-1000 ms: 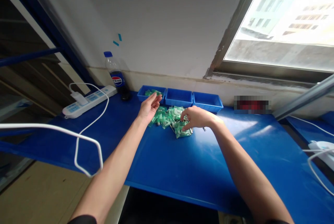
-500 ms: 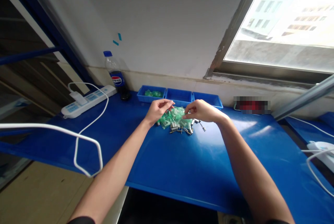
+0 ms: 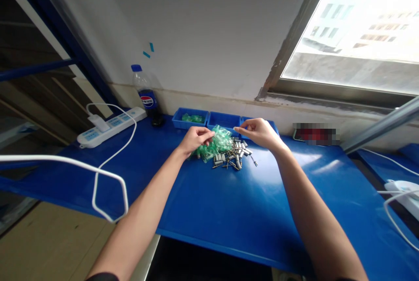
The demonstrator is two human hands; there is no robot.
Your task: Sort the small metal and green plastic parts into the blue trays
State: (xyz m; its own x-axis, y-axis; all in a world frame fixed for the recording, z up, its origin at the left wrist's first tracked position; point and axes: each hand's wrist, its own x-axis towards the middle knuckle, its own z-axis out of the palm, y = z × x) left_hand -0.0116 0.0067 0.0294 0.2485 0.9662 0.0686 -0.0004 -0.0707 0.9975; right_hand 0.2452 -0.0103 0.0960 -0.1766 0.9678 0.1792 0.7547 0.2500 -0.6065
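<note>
My left hand is closed in a pinch at the left side of a heap of clear green plastic pieces. Its fingertips overlap the green heap, and whatever lies between them is too small to make out. To the right, my right hand hovers over the far edge of the pile with thumb and forefinger pinched together; anything in them is too small to name. Several small metal parts with thin pins lie loose on the blue table, right of and in front of the green pieces.
Three blue trays stand in a row behind the pile: the left tray holds green pieces, beside the middle tray and right tray. A cola bottle, a white power strip and a looping white cable are at left.
My right hand has moved up and right, off the green pieces. The green heap has shifted left and back, uncovering more metal parts. My left hand has moved slightly left.
</note>
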